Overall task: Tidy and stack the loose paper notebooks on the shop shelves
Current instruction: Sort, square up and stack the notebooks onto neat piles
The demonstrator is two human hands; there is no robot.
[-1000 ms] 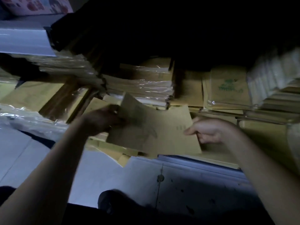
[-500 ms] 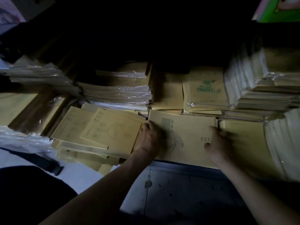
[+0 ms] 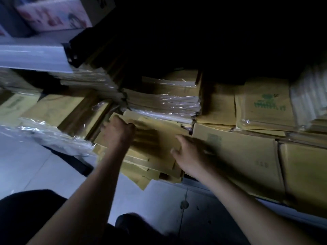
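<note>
While the loose notebooks [image 3: 154, 152] lie fanned and skewed at the front of the shelf [image 3: 203, 187], between the wrapped bundles [image 3: 164, 103] behind and the neat stack [image 3: 238, 156] to their right, the main hazard is a fall. Several lower notebooks overhang the shelf front, and one corner juts out above the floor [image 3: 26, 165]. The left hand [image 3: 117, 131] grips the far edge of the pile with fingers curled over it. The right hand [image 3: 191, 156] is at the pile's right edge with the thumb on the top cover; motion blur hides the fingers, so I cannot tell whether it grips or merely presses.

Judgement: squaring only the upper covers could push the lower ones off the edge. The thin paper covers could crease or dog-ear if they are forced against the neat stack. The glossy film on the wrapped bundles looks slick, so a knock could shift them. Poor light makes misalignment hard to check.

Markings: the neat stack carries a green stamp and a few small characters, none legible. A sleeved pack [image 3: 265, 106] further back shows a green emblem over green lettering, unreadable. A box [image 3: 53, 15] at upper left bears a pink illustration; no text can be made out.
</note>
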